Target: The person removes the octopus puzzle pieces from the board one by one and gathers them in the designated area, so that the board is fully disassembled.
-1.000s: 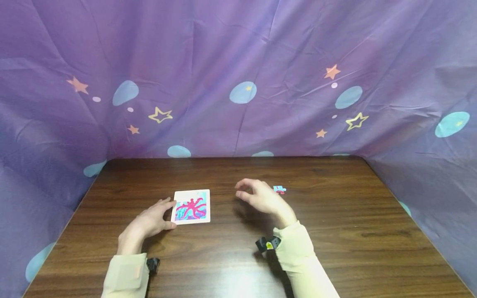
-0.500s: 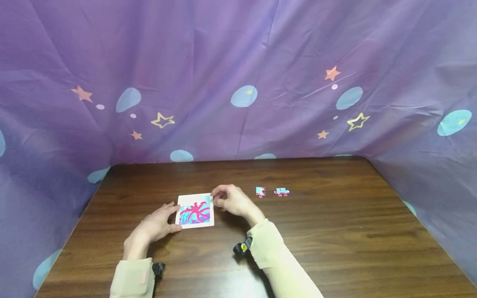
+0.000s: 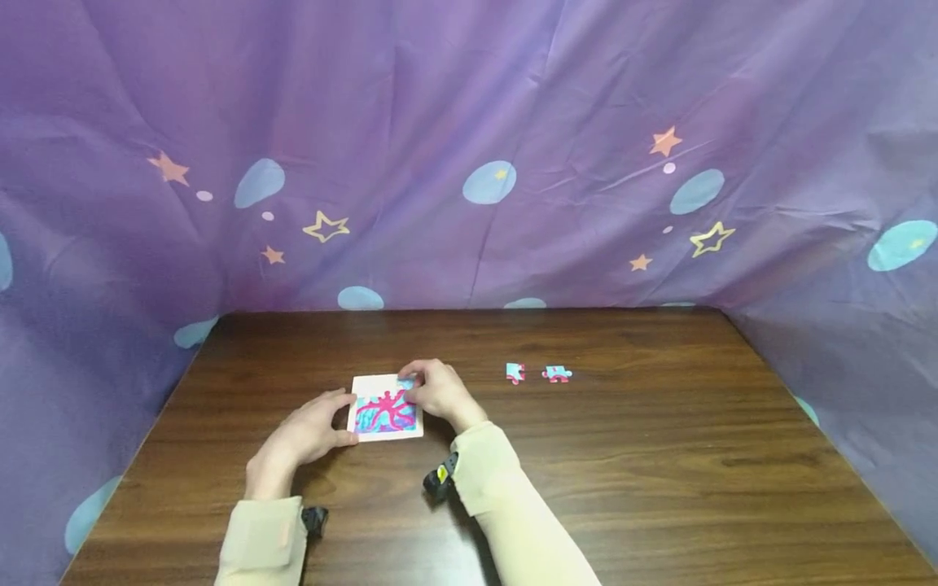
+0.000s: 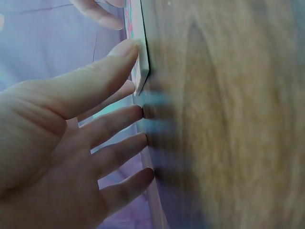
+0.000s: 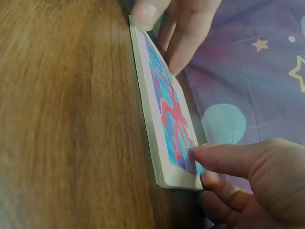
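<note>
Touching spread left grip point(image 3: 306, 428) and right grip point(image 3: 441, 392) (pinch unclear), the puzzle point(image 3: 385, 415) lies between.

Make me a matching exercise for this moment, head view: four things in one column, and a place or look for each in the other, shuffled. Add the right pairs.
Things:
1. Left hand
2. Puzzle board
3. Right hand
4. Two loose puzzle pieces

Places or looks:
A. Lying on the wooden tabletop, to the right of the board
B. At the board's left edge, thumb by the lower left corner
C. White border round a pink and blue picture
D. At the board's upper right corner

Right pairs: 1-B, 2-C, 3-D, 4-A
</note>
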`<state>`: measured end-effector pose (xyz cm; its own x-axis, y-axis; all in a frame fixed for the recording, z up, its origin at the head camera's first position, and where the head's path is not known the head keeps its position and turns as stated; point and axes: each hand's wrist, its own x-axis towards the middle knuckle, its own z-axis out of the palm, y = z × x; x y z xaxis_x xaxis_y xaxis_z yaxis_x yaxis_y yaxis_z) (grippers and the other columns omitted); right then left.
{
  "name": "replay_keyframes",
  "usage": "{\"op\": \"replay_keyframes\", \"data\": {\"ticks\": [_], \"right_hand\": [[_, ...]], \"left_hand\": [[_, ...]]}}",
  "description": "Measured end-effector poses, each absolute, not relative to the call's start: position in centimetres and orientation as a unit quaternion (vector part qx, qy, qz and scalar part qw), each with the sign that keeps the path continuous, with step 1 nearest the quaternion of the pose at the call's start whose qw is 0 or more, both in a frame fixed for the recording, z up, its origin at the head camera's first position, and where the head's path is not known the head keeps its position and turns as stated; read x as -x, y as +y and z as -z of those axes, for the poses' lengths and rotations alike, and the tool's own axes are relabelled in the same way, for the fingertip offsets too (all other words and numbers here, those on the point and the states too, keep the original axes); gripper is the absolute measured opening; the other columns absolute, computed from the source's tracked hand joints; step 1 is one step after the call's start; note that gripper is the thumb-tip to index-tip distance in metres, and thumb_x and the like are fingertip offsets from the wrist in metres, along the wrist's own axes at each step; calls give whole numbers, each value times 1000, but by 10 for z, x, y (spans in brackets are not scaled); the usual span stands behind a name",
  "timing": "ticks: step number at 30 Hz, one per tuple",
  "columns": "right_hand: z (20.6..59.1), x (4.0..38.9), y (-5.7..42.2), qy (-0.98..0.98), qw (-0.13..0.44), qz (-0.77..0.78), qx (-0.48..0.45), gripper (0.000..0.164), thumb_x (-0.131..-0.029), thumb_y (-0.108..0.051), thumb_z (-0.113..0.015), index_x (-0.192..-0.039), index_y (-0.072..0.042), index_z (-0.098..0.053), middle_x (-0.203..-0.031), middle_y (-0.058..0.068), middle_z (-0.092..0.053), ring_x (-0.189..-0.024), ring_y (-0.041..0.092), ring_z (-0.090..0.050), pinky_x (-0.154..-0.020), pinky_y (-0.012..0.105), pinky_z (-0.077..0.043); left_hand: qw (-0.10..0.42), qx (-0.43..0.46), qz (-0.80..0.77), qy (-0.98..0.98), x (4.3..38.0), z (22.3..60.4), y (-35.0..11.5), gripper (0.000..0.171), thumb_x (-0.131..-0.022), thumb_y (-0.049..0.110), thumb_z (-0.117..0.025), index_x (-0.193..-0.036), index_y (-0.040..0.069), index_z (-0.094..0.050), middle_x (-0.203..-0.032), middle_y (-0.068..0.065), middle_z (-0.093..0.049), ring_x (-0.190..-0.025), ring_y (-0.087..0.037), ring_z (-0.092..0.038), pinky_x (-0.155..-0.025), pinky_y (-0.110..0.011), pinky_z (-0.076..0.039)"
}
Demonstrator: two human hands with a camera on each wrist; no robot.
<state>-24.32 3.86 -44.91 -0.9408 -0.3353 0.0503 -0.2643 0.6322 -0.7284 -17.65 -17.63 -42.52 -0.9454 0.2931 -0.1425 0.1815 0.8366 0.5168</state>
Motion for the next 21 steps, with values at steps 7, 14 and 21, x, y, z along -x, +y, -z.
{"op": "replay_keyframes", "data": {"ticks": [7,14,21], "right_hand": [[443,254,44,920,73,330,199,25,-83,-9,-74,-107,-15,-73,-74,-3,-57,-70,12,-51,-68,27,-44],[439,271,52,912,152,281,258,26,-86,-16,-75,-112,-21,-70,-97,-3,-66,-87,13,-55,-83,32,-47],[431,278,49,903,224,252,268,26,-89,-21,-72,-113,-28,-64,-110,-5,-61,-98,14,-54,-89,37,-46]], "left_hand": [[98,-133,-248,955,184,421,-173,56,-85,17,-76,-132,-5,-54,-141,-31,-44,-131,-47,-40,-106,-59,-32],[105,-116,-246,957,180,425,-171,58,-84,19,-77,-133,-2,-55,-144,-29,-42,-133,-46,-38,-105,-62,-32],[121,-100,-247,956,179,428,-173,59,-84,19,-77,-134,-2,-54,-146,-29,-39,-135,-47,-34,-105,-66,-29]]}}
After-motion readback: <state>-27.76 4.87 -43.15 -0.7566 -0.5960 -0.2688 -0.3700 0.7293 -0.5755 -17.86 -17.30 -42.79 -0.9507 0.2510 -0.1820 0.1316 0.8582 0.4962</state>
